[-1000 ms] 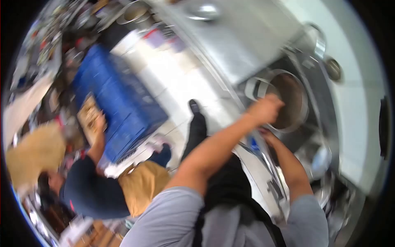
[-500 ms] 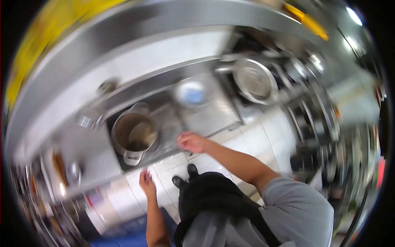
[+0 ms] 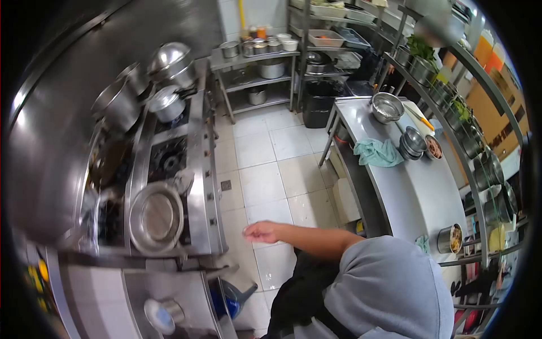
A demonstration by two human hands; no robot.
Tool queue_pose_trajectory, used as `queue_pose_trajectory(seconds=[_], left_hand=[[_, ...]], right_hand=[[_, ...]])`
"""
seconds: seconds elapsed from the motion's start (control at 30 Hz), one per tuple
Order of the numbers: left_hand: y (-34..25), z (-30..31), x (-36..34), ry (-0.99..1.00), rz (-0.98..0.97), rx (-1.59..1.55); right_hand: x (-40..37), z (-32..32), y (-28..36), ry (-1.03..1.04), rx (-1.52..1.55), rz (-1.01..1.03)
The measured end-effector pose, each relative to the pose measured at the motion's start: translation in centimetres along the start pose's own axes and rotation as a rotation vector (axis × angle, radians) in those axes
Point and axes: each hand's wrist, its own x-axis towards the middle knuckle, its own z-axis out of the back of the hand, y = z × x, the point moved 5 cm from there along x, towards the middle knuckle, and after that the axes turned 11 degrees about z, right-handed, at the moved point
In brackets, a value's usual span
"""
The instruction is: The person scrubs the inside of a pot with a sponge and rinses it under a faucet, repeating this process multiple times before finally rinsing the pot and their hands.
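My right hand [image 3: 261, 231] hangs above the tiled floor [image 3: 262, 198], its fingers loosely extended and nothing visible in them. To its left stands the metal stove [image 3: 206, 226], with a wide metal pan [image 3: 156, 218] over the near burner. My left hand is out of view.
Beyond the pan are a bare burner [image 3: 168, 161] and a lidded pot [image 3: 166, 104]. At the right, a steel table [image 3: 403, 195] holds a green cloth [image 3: 379, 153], bowls and a colander [image 3: 387, 107]. A black bin [image 3: 320, 104] stands farther back.
The view has swung right from the sink area to the stove and aisle. The large pot and my left hand have left view; the steel table has come into view.
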Motion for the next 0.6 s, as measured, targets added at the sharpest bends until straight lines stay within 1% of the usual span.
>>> queue_pose_trajectory(seconds=[0.1, 0.13, 0.17, 0.2, 0.23, 0.27, 0.3, 0.33, 0.37, 0.4, 0.47, 0.5, 0.57, 0.6], left_hand=[[-9.8, -3.6, 0.9, 0.027, -0.023, 0.074], [-12.5, -4.6, 1.0, 0.030, -0.026, 0.096], [-15.2, -5.5, 1.3, 0.031, -0.035, 0.113], [-17.5, -6.1, 1.2, 0.032, -0.040, 0.126], [-19.6, -6.8, 1.1, 0.029, -0.043, 0.139], [-21.6, -7.2, 1.0, 0.026, -0.048, 0.147], [-23.3, -7.8, 1.1, 0.026, -0.054, 0.161], [-24.5, -8.1, 0.9, 0.017, -0.054, 0.169], [-25.5, -8.3, 0.9, 0.010, -0.056, 0.173], [-26.3, -8.5, 0.9, 0.006, -0.060, 0.186], [-27.5, -8.2, 0.8, -0.009, -0.065, 0.189], [-27.6, -7.8, 0.6, -0.017, -0.071, 0.181], [-27.2, -6.8, 0.5, -0.040, -0.082, 0.161], [-26.5, -6.0, 0.1, -0.059, -0.089, 0.145]], right_hand=[[0.7, 7.5, 15.4, -0.141, 0.093, 0.272], [1.0, 10.5, 21.0, -0.145, 0.148, 0.370], [-0.5, 11.9, 27.2, -0.245, 0.152, 0.488], [-0.6, 14.5, 33.6, -0.302, 0.153, 0.595], [0.0, 18.7, 40.6, -0.284, 0.109, 0.667], [-0.2, 21.1, 47.7, -0.263, 0.253, 0.792], [-2.8, 20.8, 54.0, -0.177, 0.228, 1.018], [-3.2, 22.8, 58.3, -0.424, 0.361, 1.032], [-3.4, 24.7, 60.2, -0.674, 0.495, 1.030], [-2.5, 25.6, 60.4, -0.675, 0.502, 1.024], [-0.1, 28.2, 59.2, -0.829, 0.344, 0.875], [1.4, 28.1, 56.8, -0.758, 0.318, 0.879], [6.6, 29.3, 50.9, -0.569, 0.302, 0.746], [7.2, 27.4, 46.7, -0.580, 0.252, 0.641]])
